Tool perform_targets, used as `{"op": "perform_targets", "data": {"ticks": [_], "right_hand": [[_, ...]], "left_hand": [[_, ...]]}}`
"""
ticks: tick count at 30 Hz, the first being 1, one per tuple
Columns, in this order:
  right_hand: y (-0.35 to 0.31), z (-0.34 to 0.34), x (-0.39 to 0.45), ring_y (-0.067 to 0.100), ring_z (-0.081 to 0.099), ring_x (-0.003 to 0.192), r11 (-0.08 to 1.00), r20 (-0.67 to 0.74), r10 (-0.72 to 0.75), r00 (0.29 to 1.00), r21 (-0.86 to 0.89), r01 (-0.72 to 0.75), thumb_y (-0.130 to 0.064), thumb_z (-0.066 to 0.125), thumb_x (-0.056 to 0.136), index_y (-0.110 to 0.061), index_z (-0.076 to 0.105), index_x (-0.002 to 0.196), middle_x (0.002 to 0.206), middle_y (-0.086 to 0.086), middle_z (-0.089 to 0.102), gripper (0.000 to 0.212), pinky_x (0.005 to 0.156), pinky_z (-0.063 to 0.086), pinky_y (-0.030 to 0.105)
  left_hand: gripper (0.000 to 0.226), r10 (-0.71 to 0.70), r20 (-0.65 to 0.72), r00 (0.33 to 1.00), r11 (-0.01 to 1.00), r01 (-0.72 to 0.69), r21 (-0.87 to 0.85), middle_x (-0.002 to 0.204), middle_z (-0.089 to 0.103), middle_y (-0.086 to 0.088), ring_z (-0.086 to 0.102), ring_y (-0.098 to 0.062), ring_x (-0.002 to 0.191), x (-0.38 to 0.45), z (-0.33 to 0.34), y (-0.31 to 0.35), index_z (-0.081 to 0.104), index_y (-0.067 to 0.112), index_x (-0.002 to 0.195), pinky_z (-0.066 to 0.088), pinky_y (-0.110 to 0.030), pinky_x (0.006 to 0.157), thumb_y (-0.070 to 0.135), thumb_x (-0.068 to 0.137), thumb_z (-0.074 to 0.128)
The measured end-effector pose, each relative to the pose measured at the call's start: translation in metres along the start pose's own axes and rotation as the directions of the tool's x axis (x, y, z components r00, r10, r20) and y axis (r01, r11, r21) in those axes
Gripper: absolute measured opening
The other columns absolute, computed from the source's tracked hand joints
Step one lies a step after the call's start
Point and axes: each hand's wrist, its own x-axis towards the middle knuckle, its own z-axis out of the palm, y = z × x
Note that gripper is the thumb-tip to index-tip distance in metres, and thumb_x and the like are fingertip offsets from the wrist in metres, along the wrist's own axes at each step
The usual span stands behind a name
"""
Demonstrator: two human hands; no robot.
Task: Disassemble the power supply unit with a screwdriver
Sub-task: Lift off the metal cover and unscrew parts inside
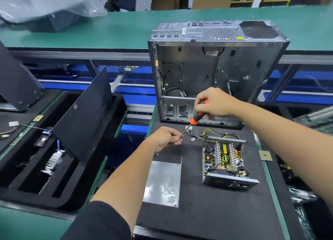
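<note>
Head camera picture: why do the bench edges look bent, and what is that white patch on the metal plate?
Head view: a wide-angle lens bows the green bench edges; the flat metal cover plate reflects overhead light as glare; the plastic bag at top left looks smeared and soft.

A single wide-angle head camera looks forward and down from close above the counter [207, 221], both forearms reaching into view from the bottom edge.

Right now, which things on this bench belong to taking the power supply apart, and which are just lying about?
Job:
power supply unit
its removed cover plate
screwdriver, gripped by right hand, tip at left hand

Lying about:
empty computer case
black side panel
plastic bag
</note>
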Motion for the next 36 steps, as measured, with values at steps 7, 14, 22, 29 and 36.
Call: {"op": "perform_targets", "data": {"ticks": [7,14,22,29,36], "right_hand": [[0.002,-0.005,0.006,0.01,0.055,0.04,0.995,-0.022,0.003,1.0,-0.104,-0.005,-0.014,0.06,0.08,-0.014,0.067,0.07,0.062,0.0,0.07,0.012,0.05,0.048,0.026],[0.011,0.006,-0.001,0.019,0.059,0.061,0.949,0.074,0.015,0.997,-0.316,0.01,-0.018,0.062,0.079,-0.015,0.064,0.065,0.064,-0.001,0.07,0.014,0.054,0.048,0.029],[0.033,0.017,0.001,0.028,0.057,0.068,0.895,0.107,-0.002,0.994,-0.443,0.049,-0.02,0.062,0.077,-0.007,0.063,0.073,0.067,0.007,0.065,0.014,0.054,0.039,0.029],[0.038,0.023,0.002,0.025,0.057,0.066,0.895,0.1,-0.003,0.995,-0.444,0.048,-0.02,0.062,0.074,-0.009,0.063,0.07,0.067,0.006,0.064,0.012,0.054,0.044,0.03],[0.039,0.023,0.002,0.024,0.062,0.067,0.915,0.092,0.024,0.995,-0.404,0.015,-0.02,0.062,0.072,-0.013,0.062,0.066,0.061,0.001,0.066,0.009,0.057,0.05,0.034]], "left_hand": [[0.013,0.085,-0.04,0.996,0.967,-0.073,0.245,0.071,0.066,-0.006,0.061,-0.013,0.061,0.005,-0.002,-0.006,0.066,0.005,0.08,0.051,-0.019,0.06,0.0,0.09,0.058],[0.009,0.12,0.066,0.991,0.832,-0.137,0.537,0.062,0.062,0.001,0.057,-0.012,0.055,0.034,0.056,-0.002,0.067,0.005,0.078,0.048,-0.02,0.061,0.001,0.082,0.06],[0.016,0.12,0.057,0.991,0.747,-0.128,0.653,0.092,0.071,-0.009,0.064,-0.02,0.085,0.049,0.075,-0.01,0.071,0.008,0.09,0.053,-0.028,0.084,0.002,0.08,0.06],[0.012,0.117,0.025,0.993,0.778,-0.107,0.619,0.091,0.071,-0.01,0.061,-0.016,0.076,0.054,0.076,-0.016,0.071,0.01,0.083,0.052,-0.025,0.077,0.001,0.08,0.063],[0.006,0.136,-0.001,0.991,0.806,-0.11,0.582,0.088,0.071,-0.011,0.058,-0.013,0.071,0.055,0.078,-0.019,0.068,0.01,0.076,0.048,-0.024,0.072,0.005,0.081,0.068]]}}
